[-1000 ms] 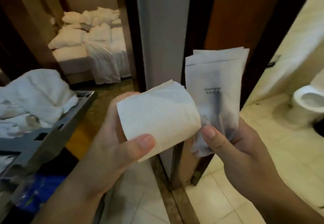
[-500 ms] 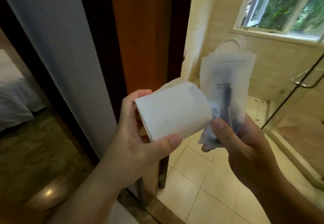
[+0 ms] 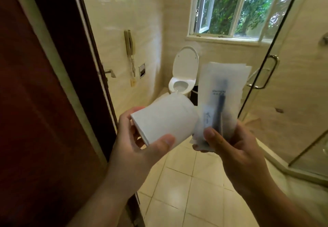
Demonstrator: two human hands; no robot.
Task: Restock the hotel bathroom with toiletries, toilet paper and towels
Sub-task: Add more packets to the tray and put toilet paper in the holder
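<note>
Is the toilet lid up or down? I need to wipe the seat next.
Up. The toilet lid stands raised against the back wall under the window, and the open bowl shows below it.

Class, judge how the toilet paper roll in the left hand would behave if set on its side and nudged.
The toilet paper roll is round, so it would probably roll. The left hand holds it loosely, so it seems light. Its paper looks soft and likely dents.

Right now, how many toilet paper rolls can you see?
1. The toilet paper roll is held in the left hand, beside the toiletry packets in the right hand. Others may be hidden out of view.
</note>
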